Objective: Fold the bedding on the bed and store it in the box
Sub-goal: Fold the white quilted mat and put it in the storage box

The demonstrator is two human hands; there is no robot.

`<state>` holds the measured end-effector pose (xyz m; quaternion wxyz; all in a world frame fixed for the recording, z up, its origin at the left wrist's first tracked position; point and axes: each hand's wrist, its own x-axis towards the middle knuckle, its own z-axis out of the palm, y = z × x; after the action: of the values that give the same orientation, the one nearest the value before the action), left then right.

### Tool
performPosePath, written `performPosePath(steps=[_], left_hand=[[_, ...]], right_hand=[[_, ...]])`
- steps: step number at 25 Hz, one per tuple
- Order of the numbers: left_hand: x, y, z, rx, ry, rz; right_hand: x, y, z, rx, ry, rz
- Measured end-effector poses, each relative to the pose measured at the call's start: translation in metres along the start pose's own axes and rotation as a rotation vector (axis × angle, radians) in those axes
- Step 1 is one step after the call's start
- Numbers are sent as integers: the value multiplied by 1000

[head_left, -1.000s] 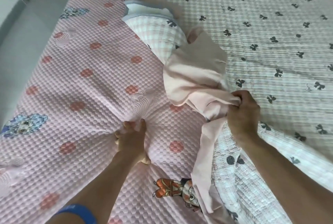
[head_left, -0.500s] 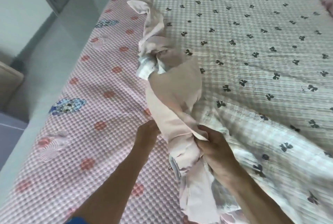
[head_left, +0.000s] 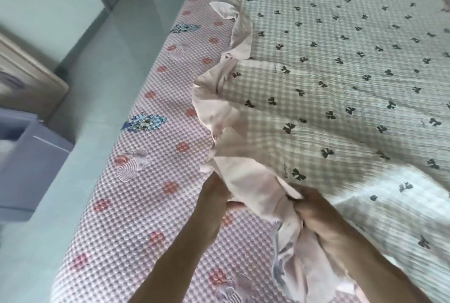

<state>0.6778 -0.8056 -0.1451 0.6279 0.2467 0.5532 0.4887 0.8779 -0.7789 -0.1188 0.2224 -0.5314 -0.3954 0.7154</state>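
The checked quilt (head_left: 341, 78) with black bows fills the right and centre of the frame, its pink ruffled edge (head_left: 229, 98) running from top centre down to your hands at lower centre. Your right hand (head_left: 309, 207) grips the ruffle in a closed fist. Your left hand (head_left: 214, 193) is just beside it, fingers hidden under the ruffle, so its grasp is unclear. The pink mattress pad (head_left: 136, 205) lies left.

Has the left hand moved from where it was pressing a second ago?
Yes. The left hand has left the pink mattress pad and gone right to the quilt's pink ruffle, close to the right hand.
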Motion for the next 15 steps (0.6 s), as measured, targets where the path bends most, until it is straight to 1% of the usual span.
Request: performPosePath(steps=[1,2,3,4,5,6,7,8,9,10,11,12,14,15], left_hand=[[2,10,11,46,-71,27],[7,16,21,88,-111,21],[15,17,29,135,-120,-3],[23,16,37,165,-86,-32],[30,11,42,194,-36,-66],[38,2,47,240,9,-99],[43,-5,53,301,53,-121],[48,-14,56,340,82,-132],[53,-23,59,371,101,-157],[61,-34,63,402,107,-187],[66,-44,68,445,110,-216],[72,-53,73,484,110,-234],[84,-68,83,521,121,-258],[90,-73,89,537,134,-261]], right_hand=[[4,-20,-15,60,170,-17],[13,-45,-61,131,358,-68],[30,-60,-103,207,622,-158],[44,-73,-160,171,779,-262],[57,-84,-210,42,950,-309],[65,-95,-241,-89,1067,-281],[64,-95,-251,-181,1138,-285],[65,-92,-241,-235,1141,-259],[67,-84,-219,-349,1143,-342],[66,-72,-190,-552,1096,-426],[66,-52,-157,-746,969,-521],[71,-19,-143,-891,776,-587],[77,46,-110,-1184,521,-570],[79,76,-100,-1329,413,-503]])
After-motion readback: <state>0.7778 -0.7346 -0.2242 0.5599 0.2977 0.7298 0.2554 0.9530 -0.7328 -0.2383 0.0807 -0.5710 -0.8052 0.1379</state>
